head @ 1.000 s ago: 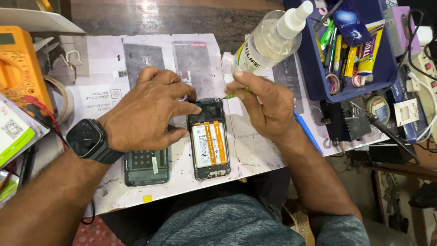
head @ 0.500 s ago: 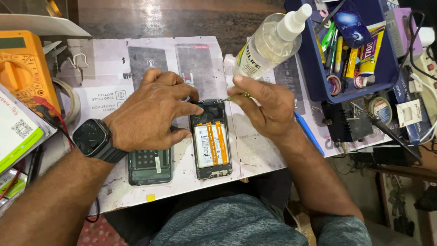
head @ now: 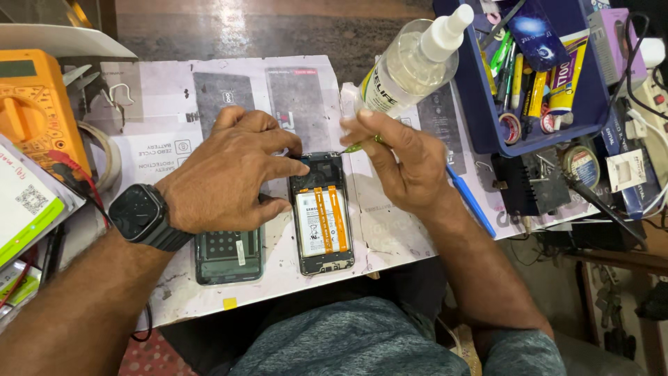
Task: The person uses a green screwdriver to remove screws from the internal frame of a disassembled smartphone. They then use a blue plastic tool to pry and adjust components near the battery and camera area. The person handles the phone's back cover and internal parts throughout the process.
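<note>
So the tabletop is dark wood, mostly covered by a pale work mat with printed outlines on it. Far left of the left hand sits an orange multimeter. Up and to the right of the right hand there's a blue bin stuffed with pens, tubes and tape rolls.

Left hand lies flat, palm down, fingers spread. Its fingertips press on the top left edge of the opened phone, so that grip is more of a hold-down than a wrap-around. A black smartwatch is on that wrist.

Just under the left palm lies the removed back cover, dark greenish, partly hidden by the hand.

A clear spray bottle with a white nozzle lies tilted right above the right hand, very near its knuckles; can't tell if they touch.

Right hand is closed in a pinch grip on a thin green-handled tool, the tip pointing left at the phone's top right corner.

The phone itself lies between both hands, back off, white battery showing with two orange ribbon cables running down it.
</note>
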